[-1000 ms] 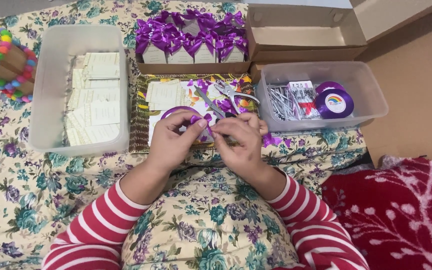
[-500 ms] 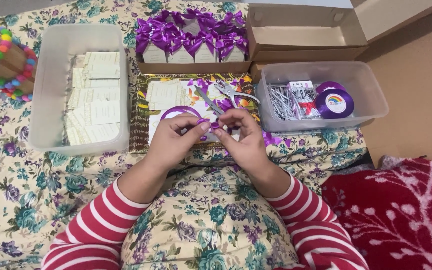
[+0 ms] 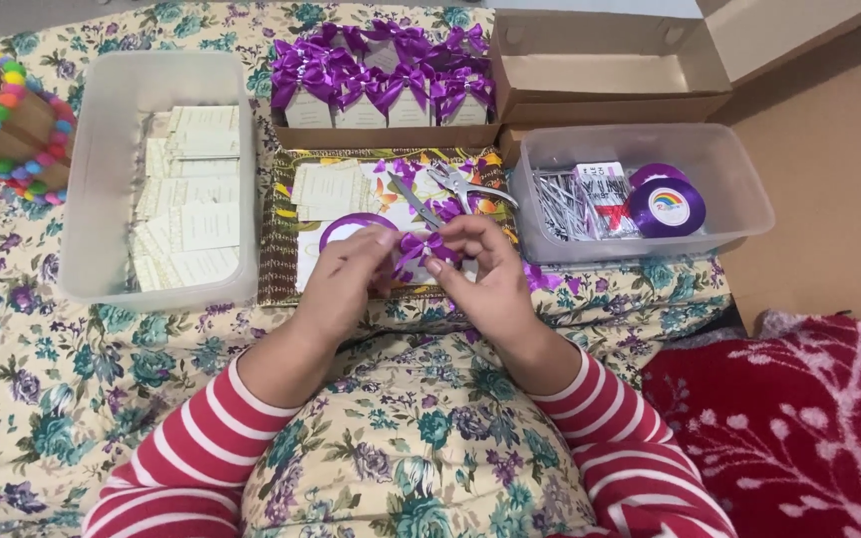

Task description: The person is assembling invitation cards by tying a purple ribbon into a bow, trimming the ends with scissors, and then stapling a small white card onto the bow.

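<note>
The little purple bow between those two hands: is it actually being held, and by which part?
Yes. The purple ribbon bow is pinched from both sides: the left hand grips its left loop, and the right hand grips its right loop with its fingertips.

**Purple ribbon bow, held mid-scene**

A small purple satin bow (image 3: 421, 246) sits pinched between fingertips at the centre, its loops spread left and right, tails hanging down, lifted just above the patterned tray's near edge.

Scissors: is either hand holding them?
No, the scissors lie on the tray while both hands pinch a purple bow.
</note>
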